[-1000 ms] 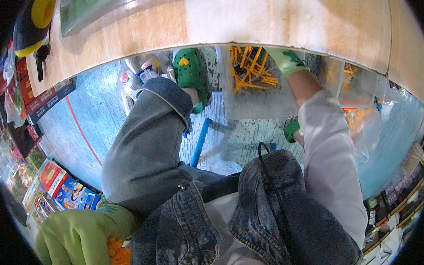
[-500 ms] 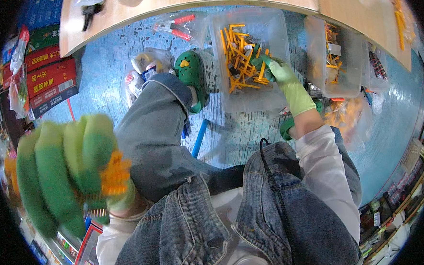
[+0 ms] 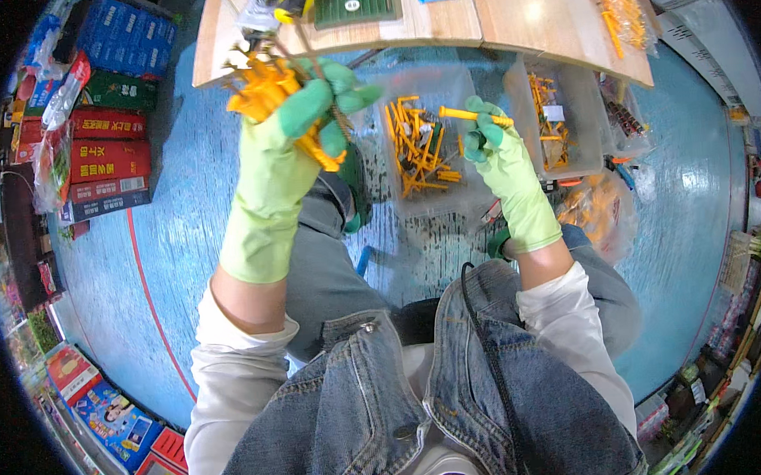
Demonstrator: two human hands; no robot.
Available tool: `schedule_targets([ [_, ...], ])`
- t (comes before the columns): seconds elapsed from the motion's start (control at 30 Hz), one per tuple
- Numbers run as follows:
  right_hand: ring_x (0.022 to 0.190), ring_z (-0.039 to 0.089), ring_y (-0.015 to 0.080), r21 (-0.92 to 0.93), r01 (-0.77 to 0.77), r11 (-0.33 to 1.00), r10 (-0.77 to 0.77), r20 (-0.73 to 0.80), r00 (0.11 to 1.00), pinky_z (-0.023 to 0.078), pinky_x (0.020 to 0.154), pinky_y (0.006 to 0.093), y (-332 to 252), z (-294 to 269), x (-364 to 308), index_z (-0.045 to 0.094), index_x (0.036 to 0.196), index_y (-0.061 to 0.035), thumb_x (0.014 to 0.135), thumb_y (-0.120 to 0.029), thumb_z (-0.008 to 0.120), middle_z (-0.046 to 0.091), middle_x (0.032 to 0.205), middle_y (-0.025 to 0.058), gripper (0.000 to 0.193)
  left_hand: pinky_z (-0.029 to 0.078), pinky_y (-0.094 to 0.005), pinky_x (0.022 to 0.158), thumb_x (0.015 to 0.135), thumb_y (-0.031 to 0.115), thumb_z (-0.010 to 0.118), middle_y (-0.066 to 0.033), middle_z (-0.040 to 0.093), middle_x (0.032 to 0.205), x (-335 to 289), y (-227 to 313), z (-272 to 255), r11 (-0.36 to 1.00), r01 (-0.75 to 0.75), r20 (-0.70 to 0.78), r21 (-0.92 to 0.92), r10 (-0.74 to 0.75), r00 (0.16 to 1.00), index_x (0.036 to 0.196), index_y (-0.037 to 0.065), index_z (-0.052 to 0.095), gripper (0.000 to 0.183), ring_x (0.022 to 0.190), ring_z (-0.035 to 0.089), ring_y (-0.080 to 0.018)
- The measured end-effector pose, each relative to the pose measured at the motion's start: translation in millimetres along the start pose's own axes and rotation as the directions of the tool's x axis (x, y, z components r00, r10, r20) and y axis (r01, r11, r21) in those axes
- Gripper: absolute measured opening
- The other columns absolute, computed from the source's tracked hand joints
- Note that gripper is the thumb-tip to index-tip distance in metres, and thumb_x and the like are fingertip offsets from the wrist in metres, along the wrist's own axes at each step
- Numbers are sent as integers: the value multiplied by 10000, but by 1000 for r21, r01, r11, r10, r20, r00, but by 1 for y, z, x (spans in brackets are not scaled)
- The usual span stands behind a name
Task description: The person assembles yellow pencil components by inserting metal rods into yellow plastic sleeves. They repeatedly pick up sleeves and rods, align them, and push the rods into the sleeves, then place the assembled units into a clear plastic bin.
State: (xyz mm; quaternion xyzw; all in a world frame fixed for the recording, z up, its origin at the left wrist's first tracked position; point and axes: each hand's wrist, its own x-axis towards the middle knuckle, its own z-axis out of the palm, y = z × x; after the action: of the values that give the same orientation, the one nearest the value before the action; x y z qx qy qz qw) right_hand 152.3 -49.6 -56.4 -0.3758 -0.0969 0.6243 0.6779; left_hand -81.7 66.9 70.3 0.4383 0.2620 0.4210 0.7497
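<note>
Head view: I see my left hand [image 3: 305,112], in a green rubber glove, closed around a bundle of orange plastic pieces [image 3: 274,92], raised near the far wooden table edge [image 3: 438,30]. My right hand [image 3: 492,141] pinches a single orange piece [image 3: 469,114] between thumb and fingers, just above the clear plastic bin [image 3: 434,196] that holds more orange pieces [image 3: 419,149] on the blue floor [image 3: 182,231].

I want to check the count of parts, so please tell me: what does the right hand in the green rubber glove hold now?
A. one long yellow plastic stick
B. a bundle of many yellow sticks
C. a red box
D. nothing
A: the right hand pinches one long yellow plastic stick above the clear plastic bin; the bundle of yellow sticks is in the left hand.
</note>
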Motion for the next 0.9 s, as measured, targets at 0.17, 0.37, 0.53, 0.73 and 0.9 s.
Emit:
schedule_targets([
  [0.17, 701, 547, 103, -1, 84, 996, -84, 2, 996, 430, 544, 201, -13, 48, -27, 497, 1288, -68, 907, -213, 581, 611, 1071, 73, 415, 517, -394, 837, 809, 153, 637, -73, 621, 803, 6, -13, 6, 993, 87, 27, -78, -85, 996, 1008, -13, 584, 264, 526, 526, -124],
  [0.37, 606, 452, 88, 195, 65, 979, -67, 6, 998, 379, 520, 220, -16, 76, -42, 538, 1226, -49, 916, -266, 567, 605, 928, 58, 379, 504, -265, 613, 841, 151, 629, -116, 641, 865, 11, -24, 8, 979, 149, 109, -140, -134, 985, 1037, -17, 592, 261, 786, 654, -222],
  [0.53, 616, 446, 90, 144, 190, 971, -178, -88, 980, 351, 536, 220, -7, 93, -43, 530, 1181, -80, 895, -209, 606, 566, 844, 16, 323, 469, -214, 517, 842, 163, 635, -129, 644, 864, 7, -28, 12, 986, 150, 112, -68, -142, 983, 1034, -15, 601, 264, 827, 663, -228],
  [0.73, 742, 534, 100, -358, 197, 912, -221, -27, 975, 421, 583, 235, 24, 119, -35, 541, 1132, -51, 912, -160, 556, 589, 911, 30, 247, 474, -240, 532, 823, 134, 628, -88, 643, 873, 1, -27, 23, 994, 99, 117, -41, -93, 989, 1036, 0, 592, 254, 684, 615, -144],
  [0.9, 942, 573, 127, -808, 416, 417, -343, 284, 895, 469, 810, 260, -9, 75, -19, 538, 1201, -6, 953, -344, 492, 616, 1063, 83, 421, 525, -311, 744, 856, 159, 604, -62, 614, 873, 3, -20, -4, 999, -38, 205, 3, 37, 978, 1003, 16, 579, 206, 634, 558, -112],
])
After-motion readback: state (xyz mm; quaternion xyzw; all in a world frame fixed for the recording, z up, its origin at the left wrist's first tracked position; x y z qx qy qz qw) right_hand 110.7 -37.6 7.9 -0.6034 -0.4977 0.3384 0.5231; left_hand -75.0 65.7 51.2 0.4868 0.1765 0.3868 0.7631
